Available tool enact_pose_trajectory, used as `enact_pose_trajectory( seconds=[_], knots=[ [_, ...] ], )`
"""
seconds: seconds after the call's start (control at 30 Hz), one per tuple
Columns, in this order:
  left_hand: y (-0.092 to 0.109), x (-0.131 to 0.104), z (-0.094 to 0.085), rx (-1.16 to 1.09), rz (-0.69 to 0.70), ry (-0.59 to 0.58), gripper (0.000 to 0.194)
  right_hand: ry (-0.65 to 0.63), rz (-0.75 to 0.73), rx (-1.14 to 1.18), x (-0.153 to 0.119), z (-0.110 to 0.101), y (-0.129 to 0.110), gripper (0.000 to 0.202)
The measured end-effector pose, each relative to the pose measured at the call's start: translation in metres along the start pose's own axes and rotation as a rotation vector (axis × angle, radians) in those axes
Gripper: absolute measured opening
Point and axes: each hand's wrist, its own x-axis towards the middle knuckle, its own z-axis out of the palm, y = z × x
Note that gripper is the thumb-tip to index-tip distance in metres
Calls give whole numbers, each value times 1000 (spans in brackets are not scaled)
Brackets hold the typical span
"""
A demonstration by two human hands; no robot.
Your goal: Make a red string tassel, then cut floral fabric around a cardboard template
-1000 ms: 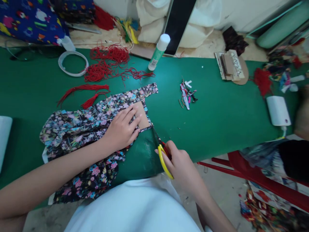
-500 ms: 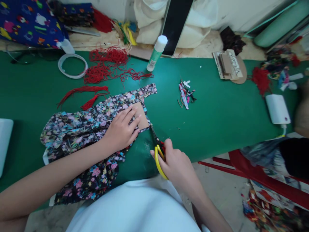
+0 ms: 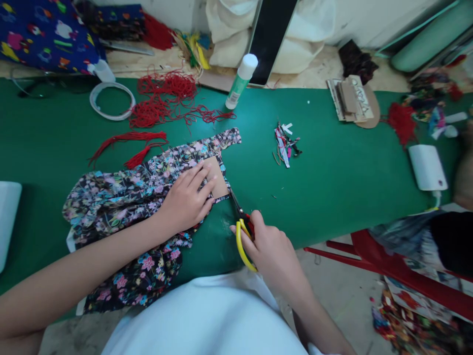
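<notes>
one tube label (image 3: 234, 95) illegible; right hand (image 3: 272, 246) holds scissors (image 3: 241, 213)

Room between scissors (image 3: 241, 213) and white box (image 3: 427, 167); scrap pile (image 3: 284, 145) beyond.

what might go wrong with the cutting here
The left hand presses the tan card close to the scissors, so a slip might nick a fingertip. The floral fabric lies bunched under that forearm, so it might drag and shift the card off line.
</notes>
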Motion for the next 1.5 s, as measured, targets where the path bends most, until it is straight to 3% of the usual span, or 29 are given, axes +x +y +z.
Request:
enact_pose_trajectory(
  seconds=[0.67, 0.97, 1.2, 1.5],
  knots=[
    [0, 0, 1, 6, 8, 16, 43, 83, 80, -113, 0, 13, -9, 31],
    [-1, -1, 1, -4, 3, 9, 43, -1, 34, 66, 4, -1, 9, 36],
    [0, -1, 1, 8, 1, 6, 42, 65, 26, 194, 5, -5, 17, 35],
    [0, -1, 1, -28, -19, -2, 42, -15, 6, 82, 6, -15, 8, 36]
  ],
)
